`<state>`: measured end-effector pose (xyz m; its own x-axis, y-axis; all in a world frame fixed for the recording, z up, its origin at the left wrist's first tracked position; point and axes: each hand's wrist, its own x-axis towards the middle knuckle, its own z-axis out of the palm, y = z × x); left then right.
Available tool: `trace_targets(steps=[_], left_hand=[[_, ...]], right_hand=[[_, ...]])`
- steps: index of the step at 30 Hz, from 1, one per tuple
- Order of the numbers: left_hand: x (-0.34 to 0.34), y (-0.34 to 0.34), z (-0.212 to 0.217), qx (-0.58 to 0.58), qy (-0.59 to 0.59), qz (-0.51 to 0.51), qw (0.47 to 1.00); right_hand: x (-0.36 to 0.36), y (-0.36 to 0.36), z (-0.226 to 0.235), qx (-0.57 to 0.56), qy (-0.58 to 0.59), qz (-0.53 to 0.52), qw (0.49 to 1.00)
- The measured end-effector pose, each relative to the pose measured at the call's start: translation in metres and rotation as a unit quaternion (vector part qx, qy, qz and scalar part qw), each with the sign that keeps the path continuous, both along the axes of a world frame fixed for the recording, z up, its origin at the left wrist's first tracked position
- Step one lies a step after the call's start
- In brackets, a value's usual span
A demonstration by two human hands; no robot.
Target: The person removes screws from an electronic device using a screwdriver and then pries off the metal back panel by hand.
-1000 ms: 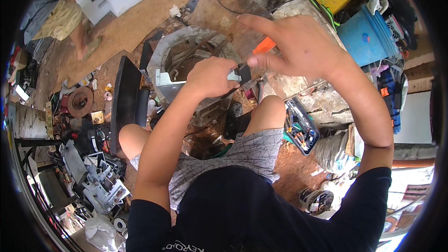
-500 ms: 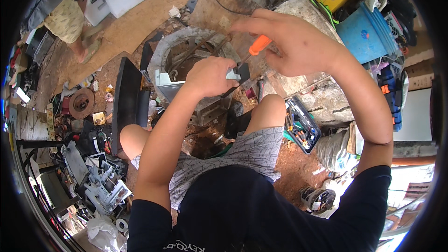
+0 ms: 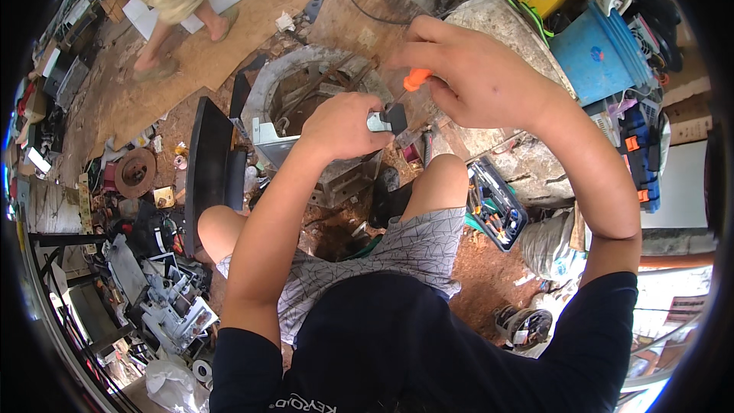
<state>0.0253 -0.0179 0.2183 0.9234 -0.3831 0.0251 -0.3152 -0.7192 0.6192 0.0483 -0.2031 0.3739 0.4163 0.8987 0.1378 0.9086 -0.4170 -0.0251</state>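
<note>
An orange-handled screwdriver (image 3: 417,79) slants down toward the black end block (image 3: 396,118) of a silvery sheet-metal piece (image 3: 267,134). The fingers and thumb of my right hand (image 3: 485,73) close round its handle, the fingertips a little blurred. My left hand (image 3: 340,126) grips the metal piece close to that black end, thumb on the near side and fingers over the top. The piece lies across a grey, many-sided metal ring (image 3: 264,80) in front of my knees. Where the screwdriver's tip meets the block is too small to make out.
A dark flat panel (image 3: 205,172) stands by my left knee. To the right lies an open tool case (image 3: 501,210) with several tools. Scrap metal parts (image 3: 172,302) are heaped at the left. Another person (image 3: 180,0) walks on cardboard (image 3: 218,53) at the far left.
My right hand and the screwdriver have shifted slightly, the fingers now nearer the handle. My left hand stays on the metal piece. The other person has stepped to the right.
</note>
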Motion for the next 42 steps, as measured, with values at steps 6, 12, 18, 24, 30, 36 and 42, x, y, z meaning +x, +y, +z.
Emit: trace_targets(steps=[6,12,18,24,30,36,42], left_hand=[[-0.001,-0.001,-0.013,-0.118,-0.121,0.028,0.985],[0.003,0.004,-0.021,-0.165,-0.121,0.046,0.978],[-0.006,-0.006,0.0,-0.013,-0.088,0.036,0.995],[0.013,0.041,0.023,-0.103,-0.045,0.116,0.987],[0.02,0.101,0.046,-0.473,-0.037,0.165,0.865],[0.015,0.117,0.026,-0.598,-0.045,0.183,0.779],[0.005,0.115,-0.019,-0.678,-0.033,0.219,0.701]], right_hand=[[0.0,-0.022,-0.001,0.033,0.008,-0.054,0.998],[-0.023,-0.056,-0.011,0.191,0.047,-0.172,0.965],[-0.041,-0.107,-0.103,0.505,0.201,-0.342,0.767],[-0.073,-0.106,-0.209,0.691,0.585,-0.285,0.314],[-0.047,-0.074,-0.244,0.661,0.557,-0.332,0.378],[0.005,-0.042,-0.216,0.637,0.468,-0.306,0.531],[0.01,-0.02,-0.212,0.626,0.461,-0.269,0.569]])
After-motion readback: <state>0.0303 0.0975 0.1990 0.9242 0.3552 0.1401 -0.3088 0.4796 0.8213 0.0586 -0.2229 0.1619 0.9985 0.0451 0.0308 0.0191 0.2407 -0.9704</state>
